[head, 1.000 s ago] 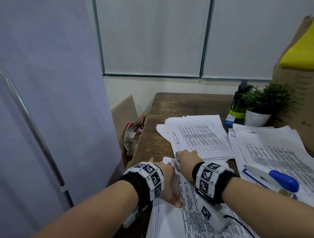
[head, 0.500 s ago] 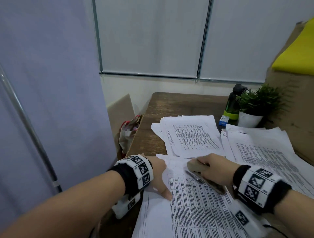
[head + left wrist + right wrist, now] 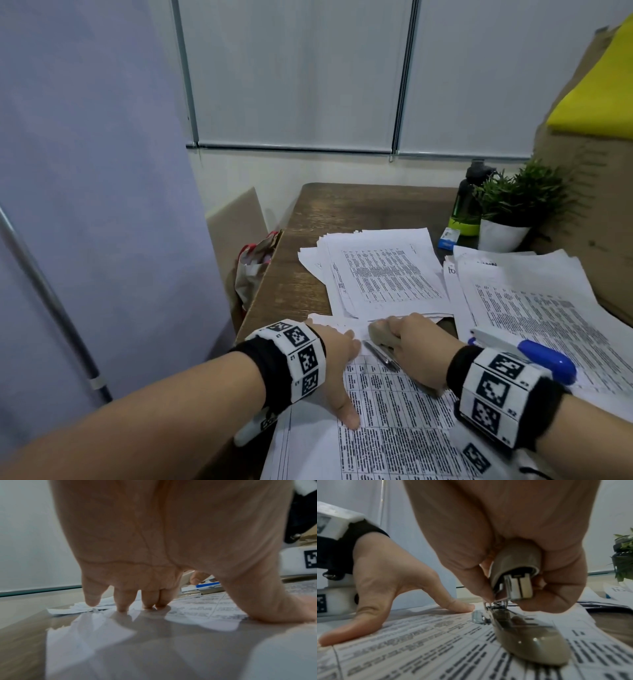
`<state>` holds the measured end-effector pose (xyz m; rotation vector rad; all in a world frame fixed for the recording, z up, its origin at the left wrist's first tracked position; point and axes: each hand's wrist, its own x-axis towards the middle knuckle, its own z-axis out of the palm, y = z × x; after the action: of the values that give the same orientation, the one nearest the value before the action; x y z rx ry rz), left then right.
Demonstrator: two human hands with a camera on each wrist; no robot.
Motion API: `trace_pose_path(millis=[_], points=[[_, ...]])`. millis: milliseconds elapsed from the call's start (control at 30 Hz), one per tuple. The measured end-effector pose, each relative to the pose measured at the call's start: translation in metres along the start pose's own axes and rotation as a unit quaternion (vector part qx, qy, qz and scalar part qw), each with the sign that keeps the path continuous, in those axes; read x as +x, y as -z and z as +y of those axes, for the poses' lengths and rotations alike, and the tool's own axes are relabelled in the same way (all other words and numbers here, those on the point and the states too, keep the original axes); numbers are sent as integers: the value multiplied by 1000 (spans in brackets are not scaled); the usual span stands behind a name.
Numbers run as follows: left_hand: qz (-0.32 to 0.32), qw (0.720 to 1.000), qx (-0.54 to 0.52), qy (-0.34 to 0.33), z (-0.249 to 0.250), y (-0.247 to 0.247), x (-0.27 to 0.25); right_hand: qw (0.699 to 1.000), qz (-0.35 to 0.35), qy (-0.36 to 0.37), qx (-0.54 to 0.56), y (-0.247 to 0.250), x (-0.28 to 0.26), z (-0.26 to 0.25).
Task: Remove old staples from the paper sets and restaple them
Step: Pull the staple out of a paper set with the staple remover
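Paper set (image 3: 394, 428), printed with dense tables, lies at the worktop's (image 3: 308, 274) near left edge, other stacks (image 3: 383, 274) just beyond and to the right. Left hand (image 3: 337, 363), fingers straight and spread, presses its top corner flat. Right hand (image 3: 416, 349) grips a beige stapler (image 3: 518, 622) whose base rests on the sheet; a blue stapler (image 3: 534, 356) lies beside it.

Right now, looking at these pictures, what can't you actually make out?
- Printed text on the paper set: too small and blurred in every view.
- Any staple in its corner: head view, hidden behind the beige stapler and the right hand.
- Front end of the blue stapler: head view, the right wristband covers it.
- Left hand fills the left wrist view, hiding the paper's corner.
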<state>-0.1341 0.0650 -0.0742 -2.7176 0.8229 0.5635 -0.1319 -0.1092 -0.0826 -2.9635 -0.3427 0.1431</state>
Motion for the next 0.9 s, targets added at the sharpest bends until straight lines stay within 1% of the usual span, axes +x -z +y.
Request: trace_pose_path(millis=[67,200,267,367,533,633,767,900], points=[[-5,1000,8,4,1,0,2,1000,-10,-8,-4,1,1,-2],[-7,1000,6,2,2,2,1,998,-32,-25,-56,3,1,-18],[-2,1000,-11,5,-1,0,1,994,-50,-11,-96,8,2,-27],[-3,1000,-20,12,-2,1,0,992,-64,4,-109,20,6,-31],[12,1000,-25,8,4,5,-5,985,-70,-3,-155,17,5,-39],[25,999,-39,3,4,6,-8,986,-62,5,-154,16,7,-39],[18,999,-43,20,6,5,-11,983,-73,-28,-166,11,8,-44],[20,998,-54,18,5,7,-10,986,-64,-12,-151,15,10,-43]])
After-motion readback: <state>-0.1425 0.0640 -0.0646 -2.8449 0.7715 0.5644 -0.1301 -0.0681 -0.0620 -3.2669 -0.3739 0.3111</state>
